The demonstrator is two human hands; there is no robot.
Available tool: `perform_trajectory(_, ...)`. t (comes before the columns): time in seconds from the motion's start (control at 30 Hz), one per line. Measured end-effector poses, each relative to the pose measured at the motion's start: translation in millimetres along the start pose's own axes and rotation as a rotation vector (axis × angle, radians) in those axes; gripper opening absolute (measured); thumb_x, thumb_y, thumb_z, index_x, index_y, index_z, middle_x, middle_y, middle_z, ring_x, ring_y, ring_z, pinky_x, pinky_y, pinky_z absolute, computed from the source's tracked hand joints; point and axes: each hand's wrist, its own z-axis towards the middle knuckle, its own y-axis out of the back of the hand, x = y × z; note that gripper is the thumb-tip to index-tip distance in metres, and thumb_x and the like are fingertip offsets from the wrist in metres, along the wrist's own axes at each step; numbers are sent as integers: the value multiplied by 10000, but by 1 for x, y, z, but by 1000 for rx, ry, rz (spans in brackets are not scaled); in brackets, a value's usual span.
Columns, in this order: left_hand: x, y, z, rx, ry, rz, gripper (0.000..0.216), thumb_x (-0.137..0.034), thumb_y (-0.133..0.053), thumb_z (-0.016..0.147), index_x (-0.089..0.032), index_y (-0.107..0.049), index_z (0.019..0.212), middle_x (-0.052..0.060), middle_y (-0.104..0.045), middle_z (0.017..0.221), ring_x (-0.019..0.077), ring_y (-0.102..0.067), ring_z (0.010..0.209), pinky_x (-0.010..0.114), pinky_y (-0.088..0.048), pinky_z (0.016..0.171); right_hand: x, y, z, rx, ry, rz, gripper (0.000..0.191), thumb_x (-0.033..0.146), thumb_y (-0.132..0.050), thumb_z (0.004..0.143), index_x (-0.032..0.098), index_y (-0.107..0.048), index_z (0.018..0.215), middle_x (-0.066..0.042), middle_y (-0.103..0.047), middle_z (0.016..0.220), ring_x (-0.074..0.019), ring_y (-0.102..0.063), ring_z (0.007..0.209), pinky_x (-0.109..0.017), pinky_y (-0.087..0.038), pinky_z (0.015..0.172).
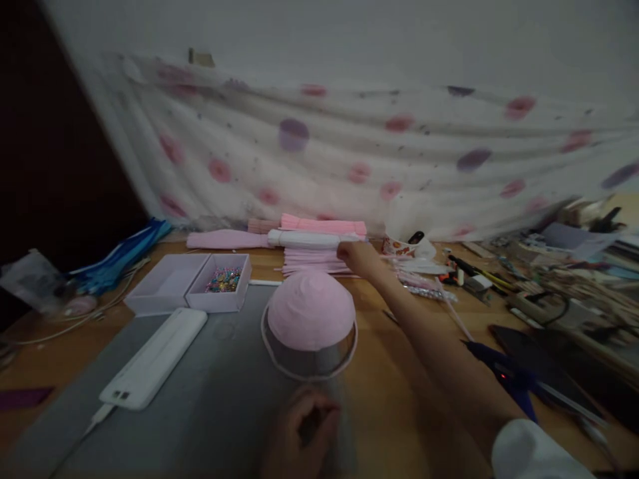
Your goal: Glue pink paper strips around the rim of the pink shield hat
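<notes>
My right hand [357, 257] reaches forward to the right end of a pale pink bundle of pipe cleaners [312, 261]. Its fingers are closed there, and what the fingertips hold is hidden. A white bundle [312, 239] and a brighter pink bundle [324, 225] lie just behind. In front of them sits a pale pink coiled dome [310, 311], with a thin pink ring [309, 376] curving out around its near side. Close to me, my left hand [302, 429] is curled and slightly blurred over the grey mat, nearest to the ring, with nothing visible in it.
On the left are a white two-part box [172, 283] with colourful beads [224, 279] and a white power bank [157, 359] with a cable. A dark blue glue gun [504, 372] with a red light lies right of my forearm. Tools and clutter fill the far right.
</notes>
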Motion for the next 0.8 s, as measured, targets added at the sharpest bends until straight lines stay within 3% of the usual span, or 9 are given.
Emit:
perform_trajectory(0.1,-7,-4,-2,-26,-17,129,156,-267,-590,818,-226,-737,849,40,-720,867,182,-662,834,273,-489,764,-2,16,-12,-108,-54,73,340,353,-609,948,178,-590,1239,-92,-614,1247,-225,-637,1042,-439,-554,870)
perform_trajectory(0.2,-11,-4,-7,-17,-43,235,203,-311,-560,861,-236,-745,896,51,-749,924,195,-683,864,293,-506,776,-1,35,-33,-263,-103,148,331,348,-580,964,160,-583,1237,-94,-636,1188,-221,-646,1004,-428,-550,850)
perform_trajectory(0.27,-17,-3,-13,-53,9,218,266,-401,-545,887,-239,-753,918,42,-764,834,199,-695,808,293,-520,744,3,49,-59,-365,-81,199,302,291,-459,1016,127,-571,1243,-111,-675,1075,-222,-651,949,-391,-521,820)
perform_trajectory(0.37,-36,-1,-20,-242,77,10,394,-513,-522,907,-202,-723,1041,9,-722,627,167,-654,633,265,-525,656,17,66,-115,-432,77,272,314,291,-374,1034,141,-638,1114,-92,-708,917,-207,-645,851,-306,-450,746)
perform_trajectory(0.47,-56,2,-25,-405,-37,-279,516,-545,-588,875,-185,-596,1245,-16,-718,691,111,-540,494,219,-476,501,34,69,-185,-372,302,326,252,336,-496,991,214,-691,888,-17,-704,813,-154,-628,744,-244,-407,672)
perform_trajectory(0.53,-62,5,-30,-444,-78,-427,514,-564,-633,842,-196,-609,1200,-52,-651,632,82,-479,436,187,-416,422,42,63,-226,-246,511,413,250,306,-485,1000,225,-702,906,-15,-696,801,-152,-623,727,-246,-379,639)
perform_trajectory(0.67,-54,7,-41,-468,-19,-460,416,-570,-716,769,-168,-672,869,-56,-582,534,66,-489,426,154,-380,398,47,48,-274,-83,500,514,177,255,-538,975,224,-705,925,-16,-707,807,-159,-628,721,-251,-361,623)
perform_trajectory(0.8,-47,-6,-52,-276,-17,-291,455,-568,-704,774,-158,-670,970,-40,-628,531,80,-504,403,180,-410,413,53,42,-288,-11,435,619,144,242,-561,963,226,-704,973,-13,-735,852,-162,-653,753,-246,-395,659)
